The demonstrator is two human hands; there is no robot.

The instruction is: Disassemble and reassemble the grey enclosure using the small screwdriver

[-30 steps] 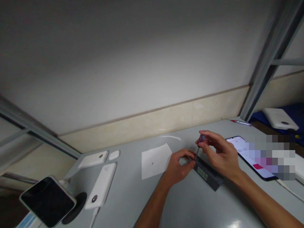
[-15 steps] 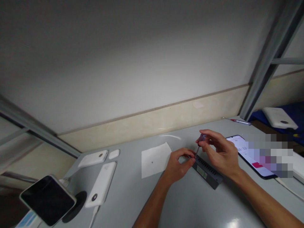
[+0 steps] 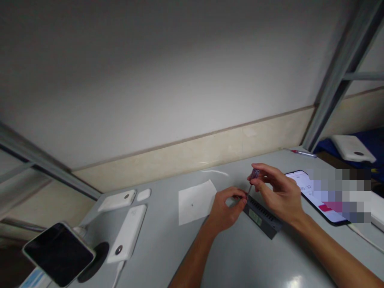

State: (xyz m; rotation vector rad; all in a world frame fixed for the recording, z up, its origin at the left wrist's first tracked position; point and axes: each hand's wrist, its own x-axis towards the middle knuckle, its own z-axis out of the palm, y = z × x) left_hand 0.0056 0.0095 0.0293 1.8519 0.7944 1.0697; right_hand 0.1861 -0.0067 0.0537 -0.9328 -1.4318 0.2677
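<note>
A small screwdriver [image 3: 255,174] with a purple translucent handle is pinched between the thumb and fingers of my right hand [image 3: 280,198]. Its thin shaft slants down to the far left end of a dark grey slotted box [image 3: 268,229], which has a greenish label on its side and rests on the table. My left hand [image 3: 224,212] is closed around that same end, thumb and fingertips beside the screwdriver tip. The tip itself, and anything tiny under it, is hidden by the fingertips. Left of my left hand lies white paper [image 3: 186,196] with a small dark speck [image 3: 192,205] on it.
A lit phone [image 3: 322,208] lies to the right, partly blurred out. Another screwdriver [image 3: 303,153] lies at the back right edge. White power banks [image 3: 129,232], a small white case [image 3: 144,195] and a phone on a stand [image 3: 59,254] occupy the left. A wall closes off the back.
Both hands, the screwdriver and the grey box hold almost the same position. The camera view has shifted very slightly.
</note>
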